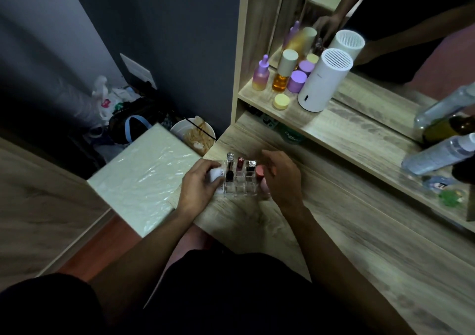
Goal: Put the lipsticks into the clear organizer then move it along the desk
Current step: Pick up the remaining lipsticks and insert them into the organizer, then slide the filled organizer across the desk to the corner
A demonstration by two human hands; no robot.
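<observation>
The clear organizer (240, 185) stands on the wooden desk (334, 231) near its left end. Several lipsticks stand upright in its back slots, among them a clear-capped one (229, 158), a dark red one (240, 162) and a silver-topped one (251, 166). A pink-capped tube (260, 172) stands at the organizer's right side. My left hand (199, 183) is at the organizer's left side, fingers closed around a white tube (215, 174). My right hand (281, 177) hovers at the organizer's right side with fingers curled and apart, holding nothing.
A raised shelf (321, 121) behind carries a purple dropper bottle (261, 76), an amber bottle (282, 73), purple and yellow jars and a white cylinder (322, 80), backed by a mirror. Clear bottles (437, 152) lie at right. A white box (144, 175) and a bowl (194, 134) sit left of the desk.
</observation>
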